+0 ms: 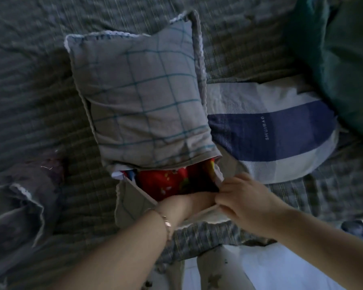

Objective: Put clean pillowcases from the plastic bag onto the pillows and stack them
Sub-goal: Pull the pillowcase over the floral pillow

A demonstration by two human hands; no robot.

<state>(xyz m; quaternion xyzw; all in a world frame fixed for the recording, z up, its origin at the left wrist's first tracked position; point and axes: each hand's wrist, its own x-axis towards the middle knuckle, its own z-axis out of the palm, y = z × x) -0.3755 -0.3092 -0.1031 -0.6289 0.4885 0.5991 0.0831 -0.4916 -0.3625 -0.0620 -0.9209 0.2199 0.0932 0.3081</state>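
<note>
The grey checked pillowcase (145, 97) lies on the bed (29, 65), holding a red patterned pillow (166, 182) that shows only at the open mouth. The right hand (241, 197) pinches the mouth's edge. The left hand (190, 204) reaches inside, its fingers hidden, so its grip cannot be told.

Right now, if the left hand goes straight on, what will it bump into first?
Probably the red pillow inside the checked pillowcase. The left hand reaches into the opening toward it; its fingers are hidden, so the gap is unclear.
</note>
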